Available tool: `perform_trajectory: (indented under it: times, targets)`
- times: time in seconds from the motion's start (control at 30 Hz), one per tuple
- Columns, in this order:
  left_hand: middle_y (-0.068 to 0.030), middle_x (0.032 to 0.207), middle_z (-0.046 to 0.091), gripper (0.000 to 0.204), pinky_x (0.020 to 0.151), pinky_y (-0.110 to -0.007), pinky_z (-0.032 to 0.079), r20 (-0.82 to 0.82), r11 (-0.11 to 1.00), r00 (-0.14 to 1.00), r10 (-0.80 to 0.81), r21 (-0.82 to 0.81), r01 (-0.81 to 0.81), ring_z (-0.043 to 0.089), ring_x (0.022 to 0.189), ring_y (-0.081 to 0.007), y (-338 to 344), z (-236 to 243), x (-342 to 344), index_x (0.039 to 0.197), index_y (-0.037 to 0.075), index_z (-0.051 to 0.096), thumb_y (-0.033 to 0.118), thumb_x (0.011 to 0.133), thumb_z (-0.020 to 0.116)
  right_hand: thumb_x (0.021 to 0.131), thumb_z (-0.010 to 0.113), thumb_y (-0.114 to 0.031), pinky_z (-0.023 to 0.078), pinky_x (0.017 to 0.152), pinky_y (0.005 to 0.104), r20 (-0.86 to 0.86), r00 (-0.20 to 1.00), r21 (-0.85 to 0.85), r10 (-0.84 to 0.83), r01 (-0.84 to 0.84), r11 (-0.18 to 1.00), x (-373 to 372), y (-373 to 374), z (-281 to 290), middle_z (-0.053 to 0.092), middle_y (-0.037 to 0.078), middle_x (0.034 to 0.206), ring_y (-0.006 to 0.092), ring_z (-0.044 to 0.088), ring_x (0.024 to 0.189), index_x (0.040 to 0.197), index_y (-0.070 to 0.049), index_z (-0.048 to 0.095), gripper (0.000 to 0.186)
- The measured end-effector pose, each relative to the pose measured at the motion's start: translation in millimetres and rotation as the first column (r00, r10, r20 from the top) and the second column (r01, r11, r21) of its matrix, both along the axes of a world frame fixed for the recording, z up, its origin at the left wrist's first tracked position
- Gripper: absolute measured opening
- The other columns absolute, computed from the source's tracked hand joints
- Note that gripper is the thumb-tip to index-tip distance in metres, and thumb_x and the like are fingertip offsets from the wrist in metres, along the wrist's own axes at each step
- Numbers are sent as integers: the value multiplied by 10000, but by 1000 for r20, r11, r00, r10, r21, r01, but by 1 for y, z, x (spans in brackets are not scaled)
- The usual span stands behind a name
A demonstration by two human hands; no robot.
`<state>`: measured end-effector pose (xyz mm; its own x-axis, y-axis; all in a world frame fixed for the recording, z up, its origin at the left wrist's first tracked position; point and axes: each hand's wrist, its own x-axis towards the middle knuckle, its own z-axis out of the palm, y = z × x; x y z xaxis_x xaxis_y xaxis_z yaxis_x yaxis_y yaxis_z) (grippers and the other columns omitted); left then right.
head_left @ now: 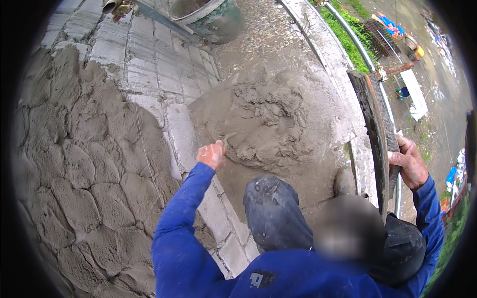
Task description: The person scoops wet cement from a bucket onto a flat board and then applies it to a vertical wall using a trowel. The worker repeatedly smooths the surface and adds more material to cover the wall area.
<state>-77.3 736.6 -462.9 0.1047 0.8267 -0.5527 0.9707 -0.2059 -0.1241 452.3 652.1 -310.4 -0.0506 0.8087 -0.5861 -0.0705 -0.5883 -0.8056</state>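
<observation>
My left hand (212,155) is closed at the near left edge of a heap of wet grey mortar (268,119). From its fist a trowel (230,137) reaches toward the heap, coated in mortar so its blade barely stands out. My right hand (410,163) grips the edge of a long, dark wooden board (375,129) on the right, thumb on the near face. Some of its fingers are hidden behind the wood. The board stands on edge beside my knee.
At left, a block wall (144,59) bears overlapping mortar pats (79,164), with a thin string across them. A mortar-smeared bucket (211,22) stands at the far end. Beyond the ledge (323,44) and a metal rail (350,32), the ground lies well below.
</observation>
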Motion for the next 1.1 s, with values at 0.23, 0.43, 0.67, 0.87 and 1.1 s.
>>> perform_trajectory:
  times: [0.23,0.43,0.67,0.87,1.1]
  targets:
    - [-157,743,675,326,605,-416,522,172,867,943,286,-465,-178,656,608,-266,-12,-18,-36,939,37,629,282,749,730,800,747,-163,577,514,261,-23,1000,-6,-11,11,1000,-2,2,1,644,38,908,107,635,624,1184,11,572,456]
    - [-67,696,614,289,476,-349,471,170,369,499,850,-868,-333,557,483,-165,7,-35,16,879,56,615,311,808,729,800,746,-151,580,531,260,-23,999,-20,22,-23,1000,-10,5,7,646,36,913,106,635,631,1187,9,572,454]
    - [-8,642,550,217,428,-305,473,299,257,-145,943,-933,-251,545,483,-120,0,-12,38,880,131,545,252,838,719,798,747,-156,578,546,267,15,1000,-26,1,-1,1000,-5,-5,8,646,44,894,119,637,649,1136,16,586,411]
    - [-8,638,552,240,417,-282,472,545,311,-327,772,-773,-553,538,468,-114,6,22,10,844,139,544,282,834,736,792,748,-157,569,519,261,-8,1000,20,-19,20,1000,-12,2,12,643,42,883,118,632,602,1104,14,593,388]
    - [-9,656,550,266,433,-274,454,300,182,-275,913,-905,-384,529,486,-113,-11,-10,4,864,133,545,278,817,763,791,738,-147,560,531,248,11,998,17,59,-59,998,-21,9,10,649,28,839,100,632,620,1126,8,598,396]
